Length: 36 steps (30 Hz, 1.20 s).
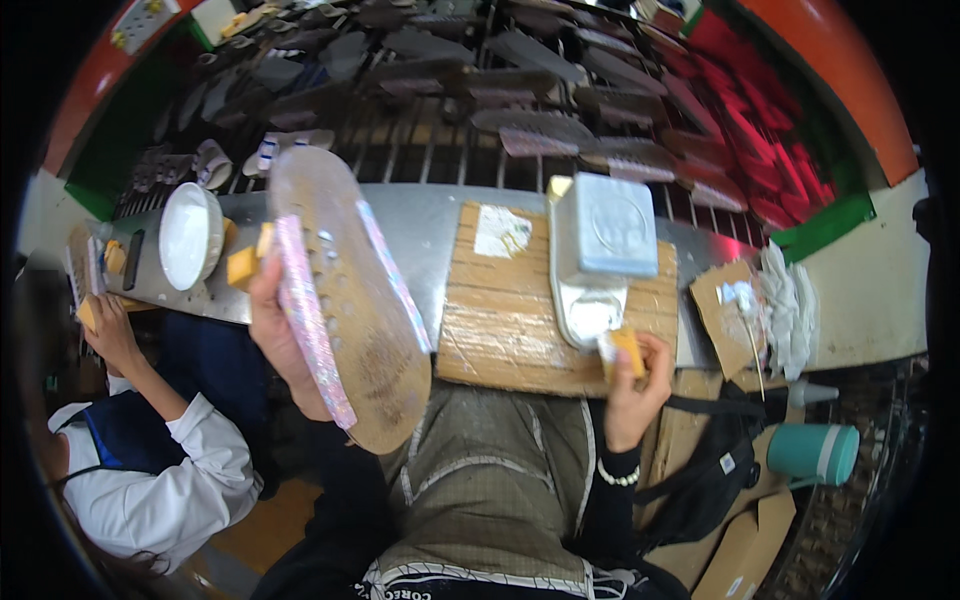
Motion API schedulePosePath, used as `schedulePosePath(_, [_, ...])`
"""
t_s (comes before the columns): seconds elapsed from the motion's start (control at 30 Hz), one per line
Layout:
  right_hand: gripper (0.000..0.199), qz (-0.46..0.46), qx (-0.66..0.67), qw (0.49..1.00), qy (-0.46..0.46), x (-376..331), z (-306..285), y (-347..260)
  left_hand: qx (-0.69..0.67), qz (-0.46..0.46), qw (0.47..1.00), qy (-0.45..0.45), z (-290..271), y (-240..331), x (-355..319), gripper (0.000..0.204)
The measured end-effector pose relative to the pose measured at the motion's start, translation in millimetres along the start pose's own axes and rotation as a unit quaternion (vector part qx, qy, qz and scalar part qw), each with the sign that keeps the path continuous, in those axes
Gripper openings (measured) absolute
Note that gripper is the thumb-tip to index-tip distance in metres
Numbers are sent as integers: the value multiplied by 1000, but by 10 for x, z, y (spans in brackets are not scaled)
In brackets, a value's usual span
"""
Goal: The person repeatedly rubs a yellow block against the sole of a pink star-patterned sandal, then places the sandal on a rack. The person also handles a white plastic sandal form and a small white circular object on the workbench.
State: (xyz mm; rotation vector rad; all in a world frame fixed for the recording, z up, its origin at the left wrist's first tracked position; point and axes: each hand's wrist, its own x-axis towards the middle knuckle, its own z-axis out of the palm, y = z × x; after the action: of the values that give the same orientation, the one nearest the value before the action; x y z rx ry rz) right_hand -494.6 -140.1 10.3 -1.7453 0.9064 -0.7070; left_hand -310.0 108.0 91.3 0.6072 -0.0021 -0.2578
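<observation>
My left hand (272, 325) grips the edge of a sandal (370, 340) raised over the bench, tilted, with a worn brown-grey sole face and glittery pink side strips. Beside those fingers are yellow sponge pieces (242, 268); whether the hand touches them I cannot tell. My right hand (640, 395) pinches a yellow sponge block (624, 352) with white paste on it. That sponge is at the front lip of a white tray (592, 318) smeared with white, under a grey-blue plastic container (606, 228).
The tray stands on a cardboard sheet (490, 330) on the metal bench. A white bowl (190, 237) is at left; smeared cardboard (722, 310) and white cloths (788, 310) lie at right. Behind runs a rack of soles (530, 125). A co-worker (170, 470) sits at left.
</observation>
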Motion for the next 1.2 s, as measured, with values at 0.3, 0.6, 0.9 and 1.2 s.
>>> schedulePosePath(0.3, [58, -315, 240, 905, -156, 40, 294, -965, -21, -102, 991, -80, 412, -221, -13, 26])
schedulePosePath(0.6, [59, -571, 69, 808, -129, 183, 450, -1529, -57, -119, 983, -129, 632, -151, -155, 14])
schedulePosePath(0.9, [58, -586, 97, 803, -59, 293, 601, -1478, -44, -184, 969, -161, 570, -134, -78, 35])
schedulePosePath(1.2, [56, -578, 67, 809, -85, 280, 600, -1457, 5, -199, 966, -164, 616, -138, -55, 37])
